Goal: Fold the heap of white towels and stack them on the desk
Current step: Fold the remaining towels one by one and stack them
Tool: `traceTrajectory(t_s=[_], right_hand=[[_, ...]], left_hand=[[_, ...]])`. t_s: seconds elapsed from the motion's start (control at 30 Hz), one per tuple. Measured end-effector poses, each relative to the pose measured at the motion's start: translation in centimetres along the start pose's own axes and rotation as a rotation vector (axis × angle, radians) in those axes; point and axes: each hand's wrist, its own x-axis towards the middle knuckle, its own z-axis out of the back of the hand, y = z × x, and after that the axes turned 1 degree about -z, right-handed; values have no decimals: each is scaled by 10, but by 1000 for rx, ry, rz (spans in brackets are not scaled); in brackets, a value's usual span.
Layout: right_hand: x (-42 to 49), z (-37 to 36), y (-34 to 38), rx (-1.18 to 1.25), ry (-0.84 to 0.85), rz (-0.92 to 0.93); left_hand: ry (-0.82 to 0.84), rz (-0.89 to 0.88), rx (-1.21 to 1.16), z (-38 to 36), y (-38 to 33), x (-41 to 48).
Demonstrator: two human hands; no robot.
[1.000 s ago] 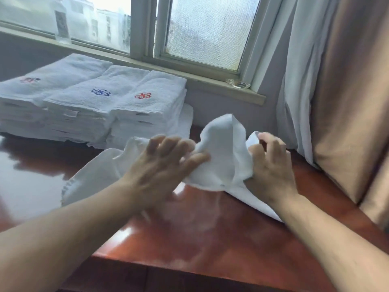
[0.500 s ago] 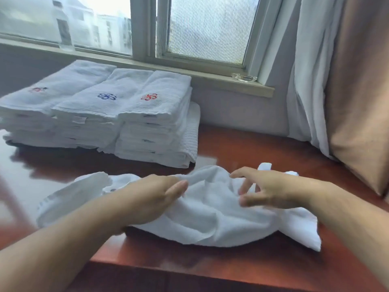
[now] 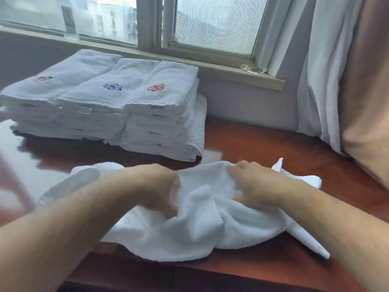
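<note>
a crumpled towel (image 3: 200, 224) is seen lying unfolded on the near part of the desk (image 3: 263, 144). it is spread from left to right, with one corner poking up at the far right and another trailing toward the near right edge. it is gripped by both hands. the left hand (image 3: 155, 186) is sunk into the cloth left of the middle, with its fingers curled downward and a bunch of fabric gathered in them. the right hand (image 3: 259, 184) is set on the raised far edge of the towel, right of the middle. its fingers are bent over that edge and closed on it, though the thumb cannot be made out clearly.

the folded towels (image 3: 117, 106) are stacked in three piles side by side at the far left of the desk, below the windowsill (image 3: 210, 66). the top towel of each pile is embroidered: reddish, blue and red, from left to right. a strip of bare desk is left between these piles and the crumpled towel.

a glass dish (image 3: 253, 69) is set on the right end of the sill, and a bottle (image 3: 69, 20) on its left end. a curtain (image 3: 336, 70) is hung at the right.
</note>
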Motion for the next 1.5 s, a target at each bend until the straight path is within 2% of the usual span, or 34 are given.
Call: traceTrajectory(t_s=[0.07, 0.17, 0.27, 0.3, 0.33, 0.4, 0.43, 0.47, 0.5, 0.57, 0.6, 0.67, 0.73, 0.8, 0.9, 0.97, 1.07, 1.13, 1.23, 1.3, 1.4, 1.43, 1.5], right_hand=[[1, -6, 5, 14, -2, -4], [0, -8, 9, 249, -37, 9], [-2, -5, 8, 303, -15, -13], [-1, -3, 7, 266, -86, -52], [2, -1, 3, 227, -243, -108], [4, 4, -3, 199, -660, -209], [3, 4, -7, 196, -775, -241], [1, 5, -10, 133, -743, -267], [0, 4, -13, -9, -617, -296], [0, -6, -14, -304, -379, -315], [0, -9, -13, -333, -348, -287], [-2, -7, -4, -156, -409, -115], [-3, -4, 9, 163, -391, 112], [-2, -1, 24, 374, -261, 240], [1, 2, 42, 391, -89, 258], [3, 9, 51, 321, -73, 225], [9, 17, 67, 75, -111, 138], [17, 16, 84, 48, -160, 175], [29, 12, 108, 212, -96, 277], [36, 9, 116, 217, -71, 237], [45, 2, 119, 210, -132, 128], [47, 0, 119, 186, -146, 99], [49, -5, 121, 128, -175, 58]], left_hand=[[73, 8, 29, -8, -1, 1], [181, 35, 1, -9, 3, 1], [171, 0, -48, -10, 7, 0], [116, -18, -72, -11, 8, 1], [25, -41, -97, -13, 9, 2], [-256, -98, -112, -18, 10, 4], [-388, -111, -74, -19, 11, 4], [-479, -105, -23, -21, 11, 4], [-515, -80, 20, -22, 11, 3], [-435, -9, 59, -26, 13, 0], [-342, 16, 56, -27, 15, -2], [-149, 9, 4, -26, 19, -8], [-97, -47, -109, -22, 22, -10], [-244, -53, -233, -21, 27, -7], [-559, 118, -275, -31, 40, -4], [-602, 256, -305, -37, 52, -5], [-507, 389, -164, -48, 68, -12], [-451, 316, -112, -55, 76, -17], [-344, 246, -215, -62, 83, -28], [-428, 297, -240, -66, 87, -35], [-785, 580, -350, -70, 95, -48], [-790, 660, -400, -70, 97, -54], [-627, 712, -407, -68, 96, -61]])
